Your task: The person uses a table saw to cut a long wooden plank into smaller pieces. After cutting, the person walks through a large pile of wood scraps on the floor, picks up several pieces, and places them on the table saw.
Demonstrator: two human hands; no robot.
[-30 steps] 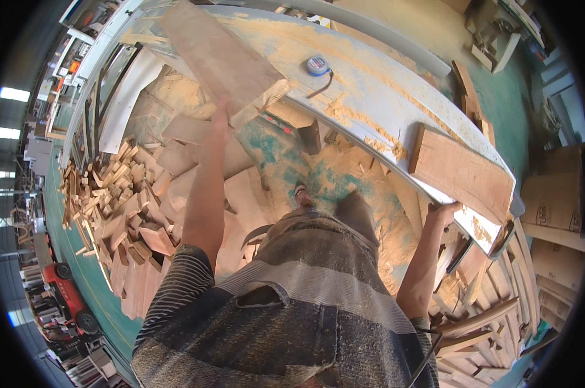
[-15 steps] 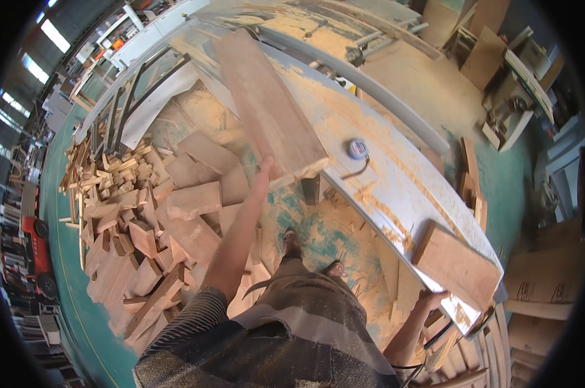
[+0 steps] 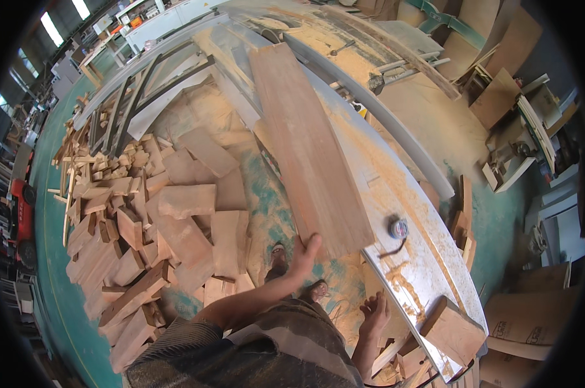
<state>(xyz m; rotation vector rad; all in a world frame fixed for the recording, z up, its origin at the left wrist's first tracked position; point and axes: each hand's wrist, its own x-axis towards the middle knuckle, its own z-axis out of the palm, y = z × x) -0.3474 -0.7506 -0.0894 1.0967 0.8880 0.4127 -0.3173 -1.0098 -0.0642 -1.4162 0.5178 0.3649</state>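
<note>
A long, wide brown board (image 3: 305,149) lies at a slant over the left edge of the pale metal table (image 3: 350,132), its near end sticking out toward me. My left hand (image 3: 305,257) grips that near end at its left corner, thumb on top and the fingers hidden beneath. My right hand (image 3: 374,315) is in the air beside the table's edge, empty, with loosely bent fingers apart. A round tape measure (image 3: 398,227) sits on the table to the right of the board. Near the table's close corner rests a short, thick wooden block (image 3: 456,330).
A large heap of wood offcuts (image 3: 189,200) covers the floor to my left. Dark metal bars (image 3: 134,100) lie beyond it. A long grey rail (image 3: 376,116) runs along the table, which is strewn with sawdust. Stacked boards (image 3: 531,317) stand at the right.
The board has come nearer to me and rightward, with my left hand on its end. My right hand has left the table's edge near the block and moved left.
</note>
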